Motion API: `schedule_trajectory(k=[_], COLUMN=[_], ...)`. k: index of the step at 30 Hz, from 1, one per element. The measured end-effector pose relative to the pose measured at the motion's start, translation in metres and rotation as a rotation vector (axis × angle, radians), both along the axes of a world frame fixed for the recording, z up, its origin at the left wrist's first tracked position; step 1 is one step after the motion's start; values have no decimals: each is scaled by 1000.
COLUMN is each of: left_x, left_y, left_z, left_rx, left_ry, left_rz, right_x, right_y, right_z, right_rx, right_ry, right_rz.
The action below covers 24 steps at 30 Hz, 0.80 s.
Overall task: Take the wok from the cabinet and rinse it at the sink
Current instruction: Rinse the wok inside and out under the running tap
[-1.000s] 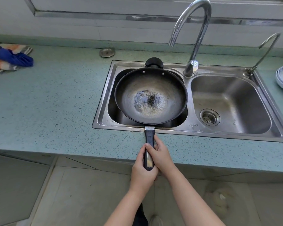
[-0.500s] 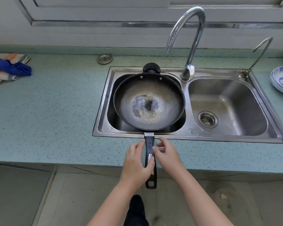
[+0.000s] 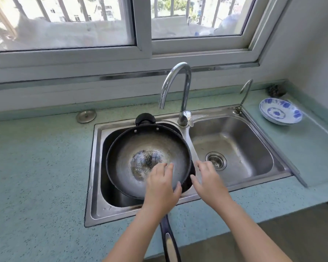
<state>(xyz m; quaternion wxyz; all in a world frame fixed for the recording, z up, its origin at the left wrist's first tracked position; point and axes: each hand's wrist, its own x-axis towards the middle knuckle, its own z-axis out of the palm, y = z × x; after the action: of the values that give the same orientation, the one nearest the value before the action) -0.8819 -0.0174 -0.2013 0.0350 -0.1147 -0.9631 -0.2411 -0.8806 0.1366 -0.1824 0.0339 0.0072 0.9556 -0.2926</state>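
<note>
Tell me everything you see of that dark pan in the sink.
The round dark metal wok sits in the left basin of the steel double sink. Its grey, worn inside has dark specks at the bottom. A long dark handle points towards the person, a small black loop handle opposite. The left hand is over its near rim; contact unclear.

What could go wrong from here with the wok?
1. Neither the left hand nor the right hand grips the wok, which rests across the left basin; it could rock or slide.
2. Its handle juts past the counter edge, so a bump might tip it.
3. Water from the faucet may splash off the wok's sloped wall.
</note>
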Motion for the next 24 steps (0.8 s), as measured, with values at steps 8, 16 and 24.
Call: schedule_trajectory(k=[8, 16, 24], left_x=[-39, -71, -89], left_y=[39, 75, 92], left_z=[-23, -50, -67], left_rx=[-41, -75, -128], left_ry=[8, -10, -69], left_rz=[-48, -43, 13], right_x=[-74, -161, -217], right_y=[26, 52, 61], right_z=[-2, -28, -56], right_rx=[136, 159, 247], right_ry=[64, 242, 372], right_rz=[97, 225, 376])
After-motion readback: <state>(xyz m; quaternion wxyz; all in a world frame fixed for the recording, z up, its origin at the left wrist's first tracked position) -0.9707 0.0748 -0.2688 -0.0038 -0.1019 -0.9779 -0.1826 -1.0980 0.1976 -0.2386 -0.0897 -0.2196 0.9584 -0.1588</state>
